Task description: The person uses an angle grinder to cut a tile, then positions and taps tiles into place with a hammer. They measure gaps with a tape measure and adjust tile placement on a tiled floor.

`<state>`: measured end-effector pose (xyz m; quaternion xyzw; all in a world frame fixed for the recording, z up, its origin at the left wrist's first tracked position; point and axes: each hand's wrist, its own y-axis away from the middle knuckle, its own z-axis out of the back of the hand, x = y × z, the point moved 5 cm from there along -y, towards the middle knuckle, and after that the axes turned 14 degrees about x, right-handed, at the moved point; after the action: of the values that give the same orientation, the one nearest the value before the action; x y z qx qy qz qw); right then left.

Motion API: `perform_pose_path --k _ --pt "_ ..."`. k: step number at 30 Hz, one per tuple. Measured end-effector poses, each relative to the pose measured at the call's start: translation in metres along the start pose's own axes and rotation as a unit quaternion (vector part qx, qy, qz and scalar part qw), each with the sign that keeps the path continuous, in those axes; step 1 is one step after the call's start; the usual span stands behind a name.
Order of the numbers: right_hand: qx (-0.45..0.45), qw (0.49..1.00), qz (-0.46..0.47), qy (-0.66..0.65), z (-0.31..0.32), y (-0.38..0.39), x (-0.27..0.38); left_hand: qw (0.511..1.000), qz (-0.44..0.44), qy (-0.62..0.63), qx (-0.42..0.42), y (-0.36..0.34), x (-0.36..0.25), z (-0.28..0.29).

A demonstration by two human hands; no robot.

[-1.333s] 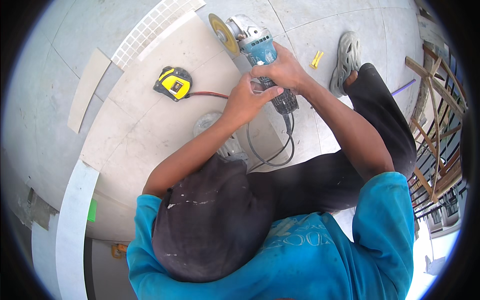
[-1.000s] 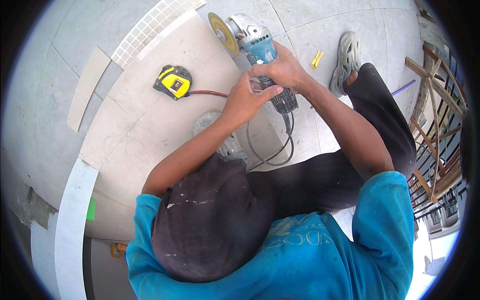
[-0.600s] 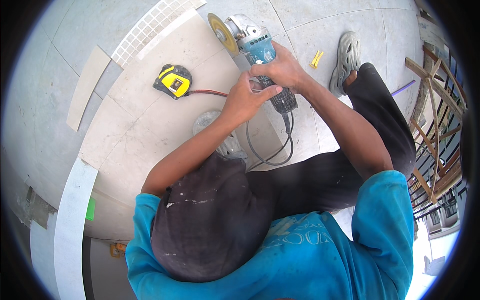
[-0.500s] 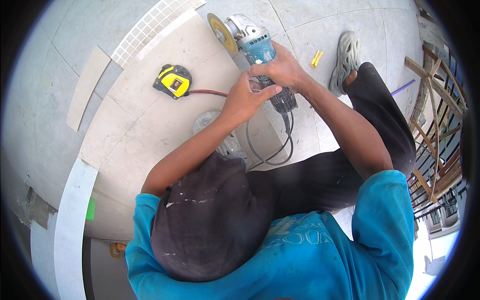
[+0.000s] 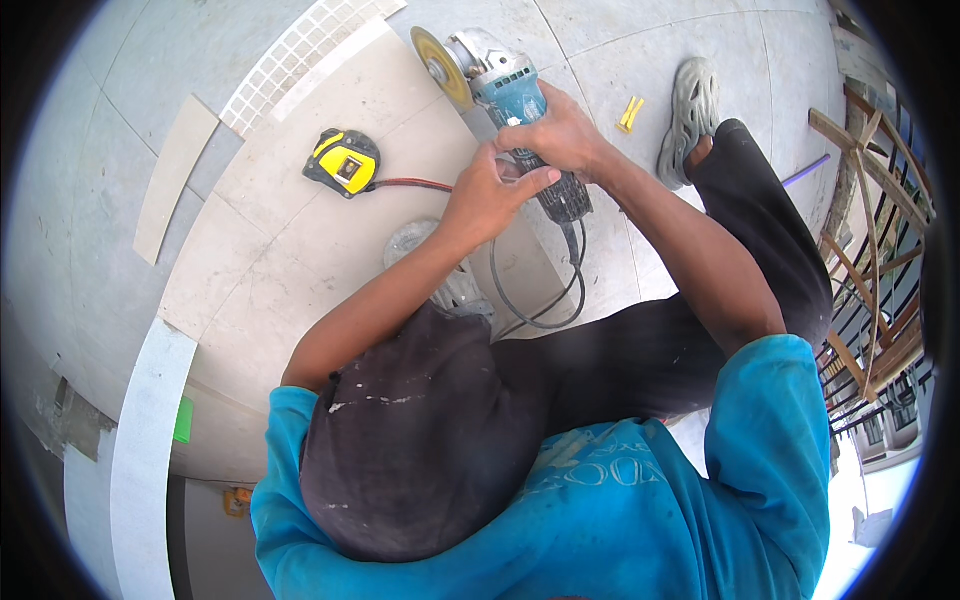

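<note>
**Two Hands at a Teal Angle Grinder**

We find pale markings on the grinder's casing, too small to make out, and faded light lettering across the chest of the blue T-shirt, broken up by folds. A small square label sits on the yellow-and-black tape measure.

The right hand comes in from the lower right with its elbow bent, its grip wrapped around the grinder's body. The left hand meets it from the lower left, wrist raised, thumb reaching across the dark rear handle. Its fingers are partly hidden, so we cannot tell whether that grip is closed on the tool.

We see the grinder slanted near the right edge of a beige tile slab, its yellowish disc at the upper left and its cord looping below. The tape measure lies on the slab, a red-and-black strap running toward the left wrist. Two yellow clips lie on the floor near the grey shoe.
</note>
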<state>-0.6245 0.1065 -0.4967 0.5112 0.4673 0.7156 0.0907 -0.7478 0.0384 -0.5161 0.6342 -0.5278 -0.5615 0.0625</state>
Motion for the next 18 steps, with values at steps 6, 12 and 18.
perform_pose_path --k 6,12,18 --pt "-0.005 1.0 -0.02 0.02 0.001 0.002 0.003 1.0 -0.009 -0.006 -0.004 -0.002 0.002 0.0" --pt "0.012 0.999 -0.031 0.006 0.001 0.001 0.0 1.0 0.001 -0.008 -0.003 -0.001 0.001 0.001" --pt "0.012 0.999 -0.045 0.027 0.001 0.005 0.009 1.0 -0.016 0.002 -0.011 -0.001 0.001 0.001"
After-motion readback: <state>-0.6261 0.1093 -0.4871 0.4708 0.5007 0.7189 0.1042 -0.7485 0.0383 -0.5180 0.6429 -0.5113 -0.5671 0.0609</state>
